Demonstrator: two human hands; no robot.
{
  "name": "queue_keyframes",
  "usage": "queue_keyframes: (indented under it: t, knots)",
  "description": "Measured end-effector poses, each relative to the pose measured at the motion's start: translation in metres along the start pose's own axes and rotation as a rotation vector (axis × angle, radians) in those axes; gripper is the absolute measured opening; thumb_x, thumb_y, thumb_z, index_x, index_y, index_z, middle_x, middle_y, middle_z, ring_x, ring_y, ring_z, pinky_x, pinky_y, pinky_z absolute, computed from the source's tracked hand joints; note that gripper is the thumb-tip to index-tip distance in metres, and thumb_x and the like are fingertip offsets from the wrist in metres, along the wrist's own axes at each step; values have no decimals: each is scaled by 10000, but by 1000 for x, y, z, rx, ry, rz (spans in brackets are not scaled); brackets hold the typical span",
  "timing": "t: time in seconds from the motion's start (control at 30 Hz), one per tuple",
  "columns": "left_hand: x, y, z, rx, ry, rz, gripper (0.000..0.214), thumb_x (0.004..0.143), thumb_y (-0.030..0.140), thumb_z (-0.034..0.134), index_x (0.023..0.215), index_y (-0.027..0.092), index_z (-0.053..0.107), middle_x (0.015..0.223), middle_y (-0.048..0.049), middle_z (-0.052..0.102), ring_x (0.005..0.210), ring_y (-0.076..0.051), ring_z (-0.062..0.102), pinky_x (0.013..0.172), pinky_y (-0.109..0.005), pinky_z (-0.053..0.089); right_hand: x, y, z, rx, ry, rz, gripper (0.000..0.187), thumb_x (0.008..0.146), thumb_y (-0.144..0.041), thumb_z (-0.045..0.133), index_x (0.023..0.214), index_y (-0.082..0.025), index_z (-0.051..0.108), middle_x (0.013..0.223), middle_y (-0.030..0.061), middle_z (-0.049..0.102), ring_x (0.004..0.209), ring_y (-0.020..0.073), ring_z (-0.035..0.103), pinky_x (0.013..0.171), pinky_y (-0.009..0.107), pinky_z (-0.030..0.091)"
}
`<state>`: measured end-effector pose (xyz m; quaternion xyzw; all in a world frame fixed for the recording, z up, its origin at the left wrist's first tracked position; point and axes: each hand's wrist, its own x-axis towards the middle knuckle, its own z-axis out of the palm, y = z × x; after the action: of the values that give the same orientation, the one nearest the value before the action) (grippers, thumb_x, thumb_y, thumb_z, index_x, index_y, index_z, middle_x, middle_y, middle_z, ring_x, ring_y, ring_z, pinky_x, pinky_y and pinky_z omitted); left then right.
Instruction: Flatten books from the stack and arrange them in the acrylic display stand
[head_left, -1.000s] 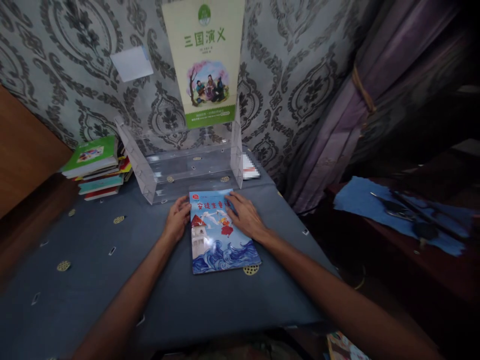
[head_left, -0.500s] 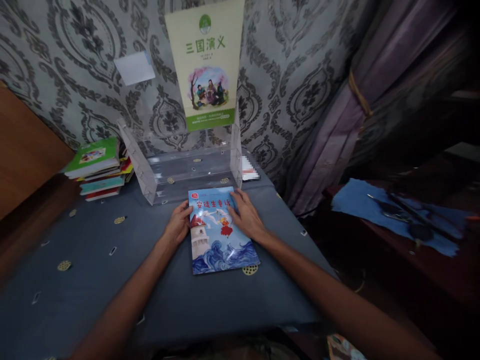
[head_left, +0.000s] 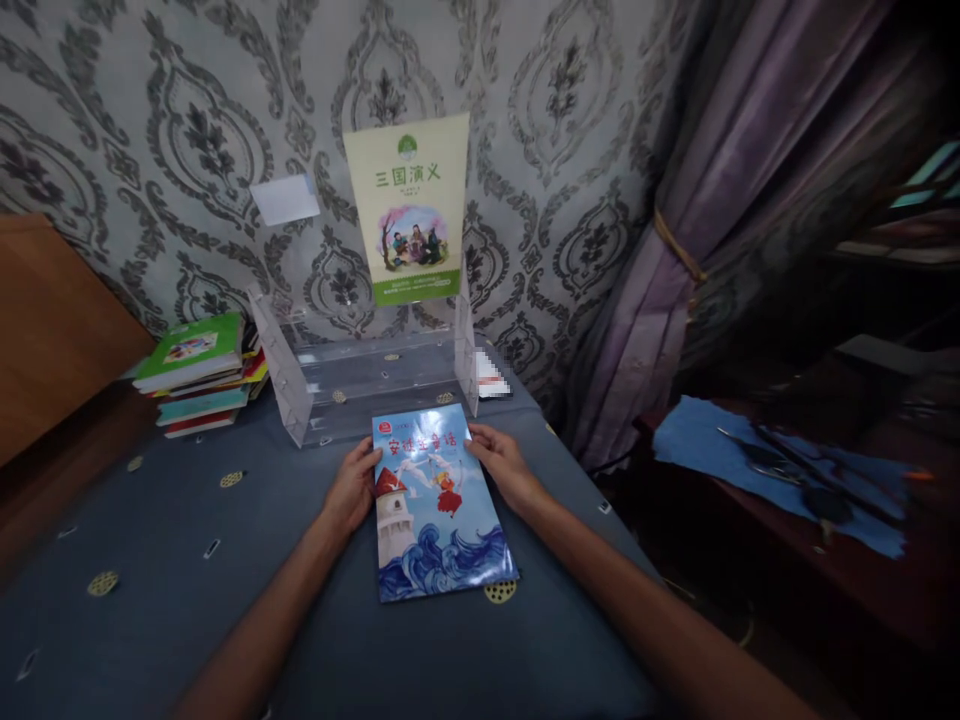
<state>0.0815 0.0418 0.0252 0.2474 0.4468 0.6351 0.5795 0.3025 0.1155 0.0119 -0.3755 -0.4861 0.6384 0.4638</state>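
Observation:
A blue book (head_left: pixel 442 510) with a lighthouse, swans and waves on its cover faces up in front of me, its far end tilted up a little. My left hand (head_left: pixel 355 485) grips its left edge, thumb on the cover and fingers behind. On the upper right edge, my right hand (head_left: pixel 506 465) pinches it between thumb and fingers. Just beyond the book stands a clear acrylic rack (head_left: pixel 283 370). A cream and green book (head_left: pixel 412 210) is propped upright on the rack's upper part.
Left of the rack lies a stack of books (head_left: pixel 191 350), a green one on top. Behind the rack's right side is a small white item (head_left: pixel 491 375), partly blurred out. A blue cloth (head_left: pixel 682 440) with dark tools lies at right, below a purple curtain (head_left: pixel 630 330).
My view has tilted up, so the rack and wall sit lower. My right hand has shifted from lying over the cover to pinching the book's right edge, and the book's far end looks raised.

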Motion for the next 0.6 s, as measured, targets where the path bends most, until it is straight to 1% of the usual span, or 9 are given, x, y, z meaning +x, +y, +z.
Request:
queue_keyframes:
  t: [0.13, 0.23, 0.3, 0.37, 0.47, 0.6]
  knots:
    - [0, 0, 0, -11, 7, 8, 312, 753, 207, 766, 1042, 157, 661, 971, -71, 767, 884, -217, 743, 844, -336, 601, -3, -5, 2, 43, 3, 7, 399, 625, -395, 780, 960, -190, 711, 716, 0, 732, 654, 188, 662, 607, 283, 499]
    - [0, -2, 3, -36, 31, 29, 285, 777, 271, 775, 1021, 170, 667, 982, -47, 768, 923, -206, 738, 867, -317, 594, -5, -5, 4, 113, -15, 34, 383, 619, -432, 806, 897, -186, 710, 749, 20, 750, 695, 209, 692, 632, 298, 522]
    - [-1, -5, 6, -44, 41, 11, 294, 802, 340, 760, 1024, 169, 673, 1009, -56, 769, 951, -228, 737, 875, -342, 598, -6, -5, 8, 167, -45, 68, 390, 614, -466, 822, 856, -185, 701, 793, 42, 764, 727, 229, 713, 663, 322, 546]
    - [-3, -7, 9, -48, 63, -40, 339, 828, 409, 731, 1053, 162, 673, 1032, -82, 769, 970, -261, 737, 873, -382, 603, -8, -3, 12, 203, -56, 98, 406, 614, -498, 832, 834, -189, 687, 803, 51, 767, 741, 241, 725, 679, 340, 562]
    - [-8, -8, 14, -48, 105, -88, 415, 845, 460, 711, 1126, 161, 658, 1048, -109, 768, 957, -285, 745, 846, -407, 614, -12, -1, 17, 221, -26, 111, 431, 626, -560, 823, 810, -205, 663, 792, 47, 765, 760, 251, 731, 676, 348, 572]
    - [-15, -4, 20, -19, 105, -95, 480, 851, 505, 699, 1184, 164, 643, 1014, -118, 775, 893, -293, 760, 783, -405, 629, -15, 0, 20, 212, 53, 111, 449, 663, -624, 777, 844, -229, 664, 819, 44, 767, 790, 259, 733, 689, 363, 584]
